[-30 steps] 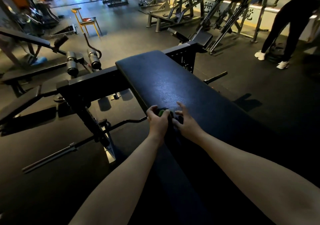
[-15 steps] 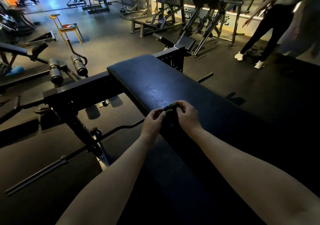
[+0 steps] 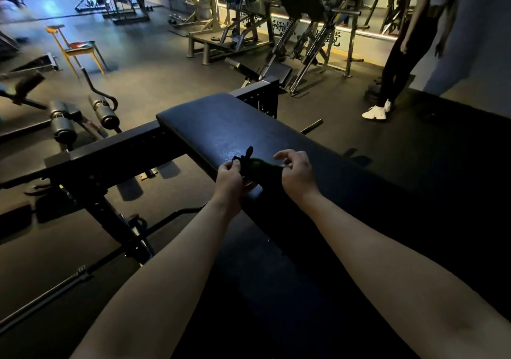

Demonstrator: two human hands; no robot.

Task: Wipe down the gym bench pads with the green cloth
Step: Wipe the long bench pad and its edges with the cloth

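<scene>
A long dark bench pad (image 3: 221,126) runs from the lower middle up toward the centre. The green cloth (image 3: 258,165) is stretched between both hands just above the pad's left half; it looks dark with a faint green patch, and one end sticks up by my left fingers. My left hand (image 3: 229,176) pinches the cloth's left end. My right hand (image 3: 294,169) pinches its right end with thumb and forefinger, the other fingers spread.
The bench's black steel frame (image 3: 116,154) crosses to the left, with roller pads (image 3: 105,110) and a bar (image 3: 77,275) on the floor. A person in black (image 3: 406,54) stands at the right. A yellow chair (image 3: 80,49) and weight machines (image 3: 304,27) stand behind.
My hands have drawn apart, pulling the bunched cloth out between them and lifting it off the pad. The view has tilted up and the person at the right has stepped closer.
</scene>
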